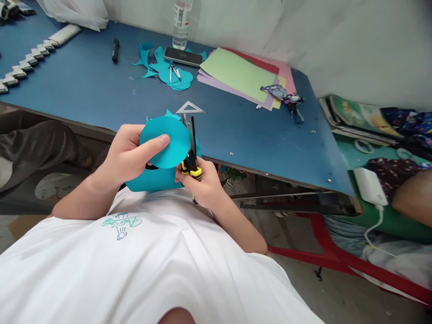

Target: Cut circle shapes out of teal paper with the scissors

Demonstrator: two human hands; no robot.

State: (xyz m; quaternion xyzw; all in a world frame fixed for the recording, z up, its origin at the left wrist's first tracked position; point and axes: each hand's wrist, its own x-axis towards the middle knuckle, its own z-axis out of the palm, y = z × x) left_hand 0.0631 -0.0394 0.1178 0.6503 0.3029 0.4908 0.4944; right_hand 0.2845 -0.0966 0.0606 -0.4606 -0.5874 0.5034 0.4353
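Observation:
My left hand point(133, 153) is closed on a round turquoise paper disc point(168, 141), its thumb pressed flat on the face. More turquoise paper point(151, 180) sits below and behind the disc, close to my shirt. My right hand point(204, 182) grips black scissors with yellow-trimmed handles point(191, 168). Their blades point up past the disc's right edge and stand slightly apart. On the blue table point(246, 130) just beyond lies a clear set square point(190, 107). Farther back, a compass point(175, 72) rests on several cut turquoise circles point(182, 82), beside jagged turquoise offcuts point(144, 58).
A phone point(183, 56) and water bottle point(181, 24) stand near the wall. Coloured paper sheets point(239, 72) carry a bunch of keys point(294, 101). A black marker point(115, 50) and folded paper chain point(30, 58) lie left. Another person's leg point(40, 139) is at left.

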